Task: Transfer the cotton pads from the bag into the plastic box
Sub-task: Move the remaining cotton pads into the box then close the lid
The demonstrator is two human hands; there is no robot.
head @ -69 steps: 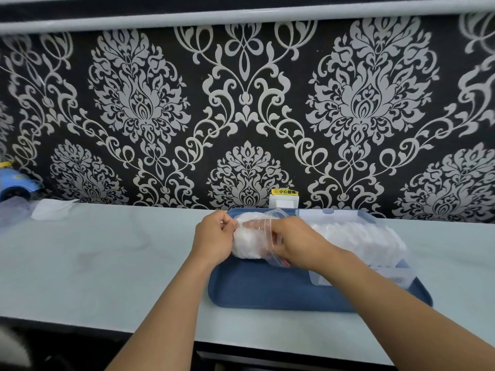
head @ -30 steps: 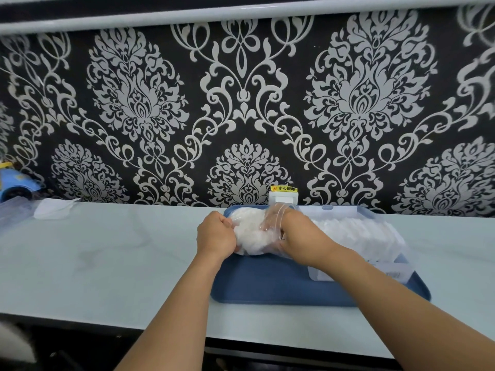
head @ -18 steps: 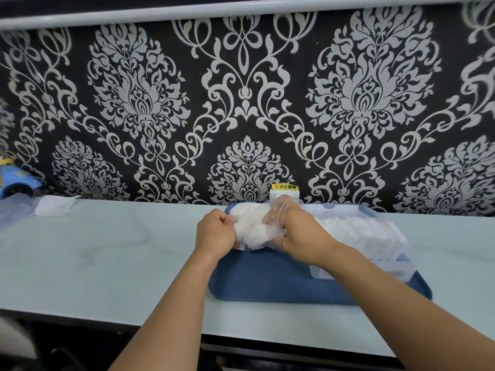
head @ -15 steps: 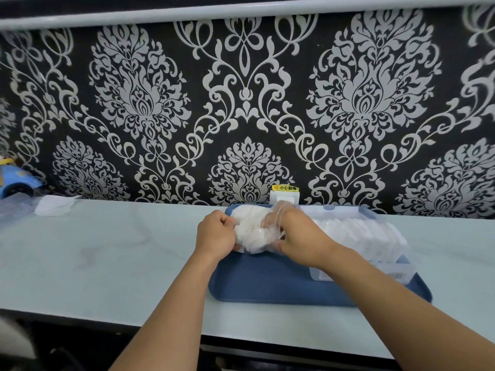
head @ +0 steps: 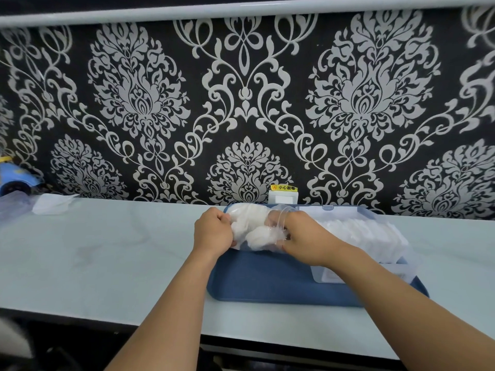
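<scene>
A clear plastic bag (head: 278, 220) full of white cotton pads (head: 250, 223) lies over the far left part of a blue tray (head: 262, 279). My left hand (head: 213, 232) grips the bag's left end, fingers curled round it. My right hand (head: 305, 236) reaches into the bag's open mouth and holds pads there; its fingertips are hidden by plastic. To the right stands a clear plastic box (head: 380, 236) with a row of white pads inside, its lid (head: 329, 208) open toward the wall.
The tray sits on a pale countertop (head: 107, 250) against a patterned wall. A white socket with a yellow label (head: 283, 195) is just behind the tray. At far left lie a white tissue (head: 53, 203), a plastic wrap (head: 12, 207) and a blue toy (head: 16, 178).
The bag has been squeezed and bunched between both hands. My right hand has pushed deeper into its mouth and the pads have shifted and crumpled.
</scene>
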